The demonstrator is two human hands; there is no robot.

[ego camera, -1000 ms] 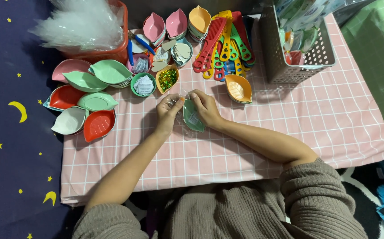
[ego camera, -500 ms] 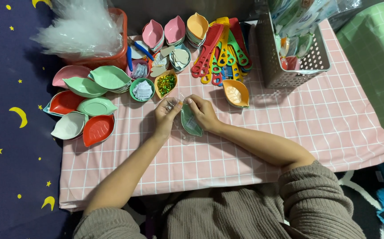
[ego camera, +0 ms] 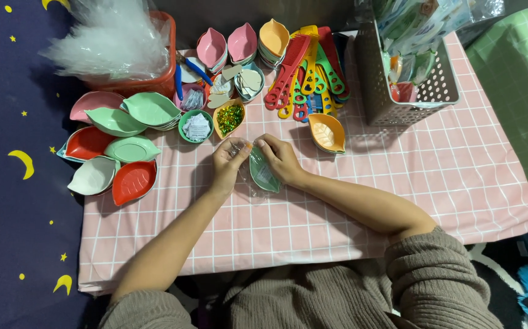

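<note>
Both hands meet over the middle of the desk [ego camera: 349,201], on its pink checked cloth. The left hand [ego camera: 227,164] pinches the clear bag [ego camera: 244,176] at its top edge, and the right hand [ego camera: 281,159] closes its grip on the green dish [ego camera: 263,173] sitting in that bag. Just beyond lie a glitter dish [ego camera: 230,118] and an orange dish [ego camera: 327,132].

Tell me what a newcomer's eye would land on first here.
First, the two hands, left hand and right hand, meeting mid-table over a green leaf-shaped dish in a clear plastic bag. Next, the fan of bright combs at the back, and the leaf dishes piled at the left edge.
</note>
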